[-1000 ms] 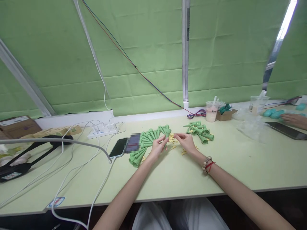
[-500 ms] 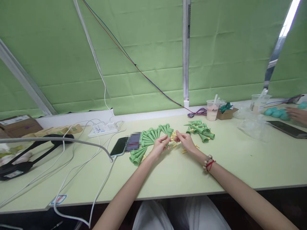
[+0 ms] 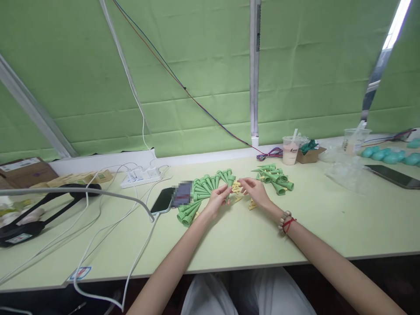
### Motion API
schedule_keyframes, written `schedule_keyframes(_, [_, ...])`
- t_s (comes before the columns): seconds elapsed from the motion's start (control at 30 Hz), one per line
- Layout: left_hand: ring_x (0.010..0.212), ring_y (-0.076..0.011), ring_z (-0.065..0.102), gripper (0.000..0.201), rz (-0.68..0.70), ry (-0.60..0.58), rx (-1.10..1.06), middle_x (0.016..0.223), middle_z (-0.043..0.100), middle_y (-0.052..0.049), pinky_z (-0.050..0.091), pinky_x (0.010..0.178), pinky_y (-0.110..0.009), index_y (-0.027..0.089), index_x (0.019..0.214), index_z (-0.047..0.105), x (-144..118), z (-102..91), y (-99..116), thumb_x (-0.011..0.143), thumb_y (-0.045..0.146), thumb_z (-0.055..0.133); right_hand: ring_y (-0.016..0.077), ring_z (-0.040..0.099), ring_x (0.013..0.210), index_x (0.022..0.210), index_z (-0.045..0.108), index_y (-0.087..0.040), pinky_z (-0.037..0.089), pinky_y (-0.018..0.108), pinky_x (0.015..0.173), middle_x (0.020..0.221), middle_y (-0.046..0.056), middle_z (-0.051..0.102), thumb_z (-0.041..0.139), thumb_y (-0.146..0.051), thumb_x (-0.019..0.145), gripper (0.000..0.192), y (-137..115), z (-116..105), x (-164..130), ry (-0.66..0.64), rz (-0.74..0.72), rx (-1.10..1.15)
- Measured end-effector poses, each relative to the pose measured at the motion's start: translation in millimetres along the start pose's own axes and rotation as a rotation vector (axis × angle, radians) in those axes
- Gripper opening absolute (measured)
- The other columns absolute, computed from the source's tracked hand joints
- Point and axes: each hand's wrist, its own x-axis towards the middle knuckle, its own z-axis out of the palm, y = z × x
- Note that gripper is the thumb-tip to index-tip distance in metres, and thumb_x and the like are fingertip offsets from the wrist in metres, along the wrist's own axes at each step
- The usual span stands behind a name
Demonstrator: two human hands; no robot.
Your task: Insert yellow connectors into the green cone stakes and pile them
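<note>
My left hand (image 3: 217, 200) pinches a green plastic cone (image 3: 230, 181) by its wide end, just above the table. A fanned row of green cones (image 3: 201, 192) lies to its left. My right hand (image 3: 255, 191) hovers close beside the held cone with fingers curled, over small yellow pieces (image 3: 237, 191) scattered on the table; whether it pinches one is too small to tell. A second pile of green cones (image 3: 274, 177) lies behind my right hand.
A phone (image 3: 163, 201) on a white cable lies left of the cones, with a power strip (image 3: 141, 177) behind it. A drink cup (image 3: 290, 151), small box (image 3: 307, 154), plastic bags (image 3: 346, 170), a tablet (image 3: 393, 176) and teal objects (image 3: 382, 155) sit at the right.
My hands came together at the cone, then my right hand drew slightly apart. A co-worker's hand at the far right pulled out of view.
</note>
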Motion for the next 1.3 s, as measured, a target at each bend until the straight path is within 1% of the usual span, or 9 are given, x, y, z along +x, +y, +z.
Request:
schedule_keyframes(0.1, [0.041,-0.0010,0.040,0.051,0.000,0.010,0.002,0.087,0.067,-0.009,0.023,0.038,-0.019,0.013,0.100,0.069,1.3,-1.3,-1.1,0.060,0.043,0.076,0.0209,0.065,0.062,0.074,0.071,-0.016,0.053,0.031,0.055,0.074,0.009,0.071,0.067,-0.057,0.063,0.042,0.6,-0.4,0.4,0.025,-0.046,-0.060])
schedule_keyframes(0.23, [0.041,-0.0008,0.040,0.051,-0.011,-0.014,0.011,0.091,0.068,-0.011,0.022,0.037,-0.019,0.011,0.100,0.070,2.1,-1.4,-2.4,0.060,0.042,0.076,0.0180,0.061,0.049,0.058,0.066,-0.016,0.052,0.032,0.051,0.058,0.008,0.067,0.050,-0.062,0.075,0.052,1.9,-0.8,-0.2,-0.042,0.056,-0.027])
schedule_keyframes(0.3, [0.040,-0.0007,0.040,0.052,-0.016,-0.007,0.012,0.092,0.068,-0.011,0.022,0.037,-0.019,0.012,0.104,0.069,2.4,-1.5,-2.4,0.061,0.041,0.076,0.0170,0.061,0.050,0.066,0.068,-0.016,0.051,0.031,0.050,0.067,0.008,0.070,0.050,-0.062,0.076,0.050,2.2,-0.7,-0.5,-0.050,0.041,-0.021])
schedule_keyframes(0.4, [0.040,-0.0004,0.040,0.055,-0.026,0.024,0.011,0.093,0.068,-0.011,0.021,0.037,-0.018,0.013,0.109,0.067,2.7,-2.5,-1.6,0.061,0.040,0.076,0.0191,0.064,0.059,0.081,0.070,-0.016,0.051,0.030,0.053,0.079,0.009,0.072,0.065,-0.056,0.065,0.043,2.3,-0.6,-0.4,-0.003,-0.035,-0.082])
schedule_keyframes(0.6, [0.040,-0.0009,0.040,0.048,-0.022,-0.003,0.029,0.087,0.068,-0.010,0.019,0.036,-0.019,0.014,0.099,0.071,3.2,-4.3,-1.5,0.060,0.042,0.075,0.0190,0.062,0.051,0.060,0.067,-0.016,0.050,0.031,0.052,0.060,0.007,0.068,0.053,-0.060,0.074,0.049,3.0,-2.4,-0.1,-0.061,0.043,-0.102])
schedule_keyframes(0.8, [0.041,-0.0009,0.040,0.052,-0.001,0.009,0.014,0.088,0.068,-0.009,0.022,0.038,-0.019,0.014,0.103,0.069,5.5,-7.7,-3.3,0.060,0.043,0.075,0.0200,0.064,0.058,0.080,0.070,-0.016,0.051,0.031,0.053,0.077,0.010,0.072,0.068,-0.053,0.063,0.040,5.6,-0.1,0.2,-0.005,-0.015,-0.089])
schedule_keyframes(1.0, [0.041,-0.0010,0.042,0.055,0.009,0.008,0.056,0.090,0.068,-0.009,0.023,0.039,-0.019,0.014,0.107,0.067,5.3,-8.0,-3.7,0.060,0.041,0.076,0.0192,0.062,0.052,0.065,0.065,-0.017,0.050,0.030,0.052,0.058,0.007,0.066,0.056,-0.053,0.074,0.039,6.1,0.9,-0.9,-0.058,0.006,-0.076])
schedule_keyframes(1.2, [0.040,-0.0006,0.040,0.048,0.025,-0.029,0.043,0.085,0.067,-0.008,0.022,0.039,-0.020,0.014,0.097,0.071,5.3,-7.9,-4.3,0.062,0.046,0.072,0.0154,0.061,0.054,0.085,0.063,-0.018,0.047,0.027,0.052,0.079,0.006,0.068,0.055,-0.048,0.078,0.032,5.1,-1.9,-1.5,-0.114,-0.151,-0.215])
schedule_keyframes(1.3, [0.040,-0.0006,0.041,0.049,0.030,-0.029,0.061,0.088,0.067,-0.009,0.024,0.039,-0.020,0.014,0.101,0.070,2.6,-6.2,-2.1,0.062,0.044,0.074,0.0152,0.058,0.060,0.082,0.062,-0.020,0.045,0.027,0.057,0.077,0.005,0.065,0.049,-0.043,0.083,0.027,3.7,-4.7,-2.9,-0.142,-0.257,-0.346])
